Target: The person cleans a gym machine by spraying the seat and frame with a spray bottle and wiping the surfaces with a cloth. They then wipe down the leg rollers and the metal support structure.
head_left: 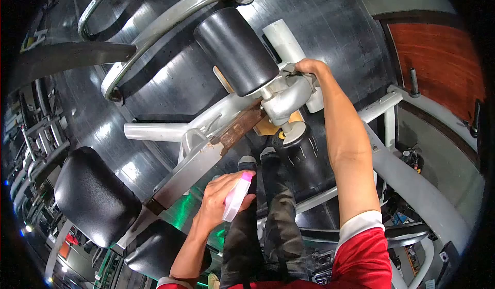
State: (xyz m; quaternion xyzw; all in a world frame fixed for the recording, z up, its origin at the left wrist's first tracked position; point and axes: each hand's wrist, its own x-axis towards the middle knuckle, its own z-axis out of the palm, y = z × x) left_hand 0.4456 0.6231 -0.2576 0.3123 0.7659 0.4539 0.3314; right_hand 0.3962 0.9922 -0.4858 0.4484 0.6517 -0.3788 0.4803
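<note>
My left hand (219, 199) is wrapped round a spray bottle with a pink and white trigger head (238, 197); its lower body is mostly hidden by the hand. My right arm reaches forward, and my right hand (309, 67) is closed over the silver metal frame (291, 95) of an exercise machine. Under its fingers shows a crumpled grey piece that looks like a cloth (290, 69). Beside that hand is a black roller pad (237, 52) on the frame. A second, worn black roller pad (304, 155) sits on the nearer side.
A grey beam (191, 173) with a rusty, scraped section runs down to a black padded seat (95, 196). A curved silver bar (175, 23) stands at the upper left. Another machine's frame (412, 186) is on the right. Black matting (330, 10) covers the floor.
</note>
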